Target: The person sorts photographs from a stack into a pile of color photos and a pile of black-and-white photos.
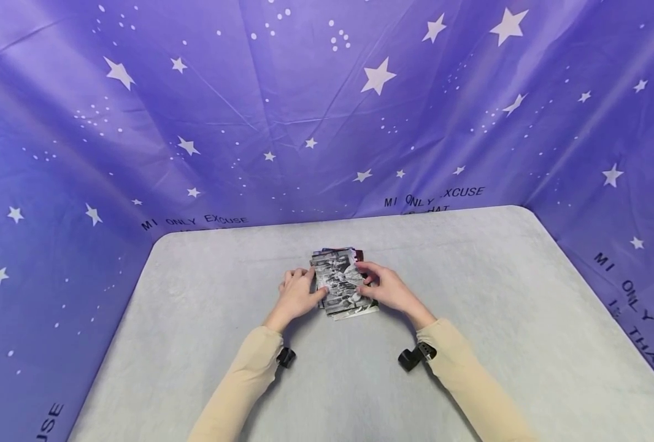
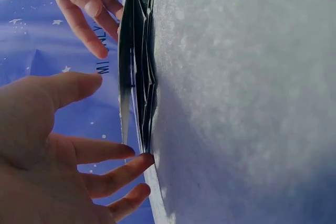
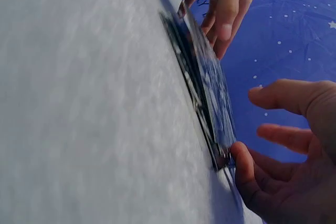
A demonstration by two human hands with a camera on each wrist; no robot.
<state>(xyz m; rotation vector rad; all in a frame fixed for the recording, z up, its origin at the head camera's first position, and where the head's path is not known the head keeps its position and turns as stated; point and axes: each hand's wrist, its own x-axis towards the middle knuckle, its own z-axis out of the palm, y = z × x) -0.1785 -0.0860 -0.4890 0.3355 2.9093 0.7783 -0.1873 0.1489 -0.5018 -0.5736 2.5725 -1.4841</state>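
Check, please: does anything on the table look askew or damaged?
The picture stack between the left hand and the right hand is askew: its edges do not line up. I see no clear damage.

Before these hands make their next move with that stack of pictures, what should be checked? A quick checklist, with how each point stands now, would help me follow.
1. Stack of pictures resting on the table, away from its edges: ok.
2. Left hand at the stack's left edge: ok.
3. Right hand at its right edge: ok.
4. Edges lined up: not ok; some pictures stick out at the top and bottom.
5. Pictures lying flat together: not ok; the left wrist view shows gaps.
6. Number of pictures: cannot tell.
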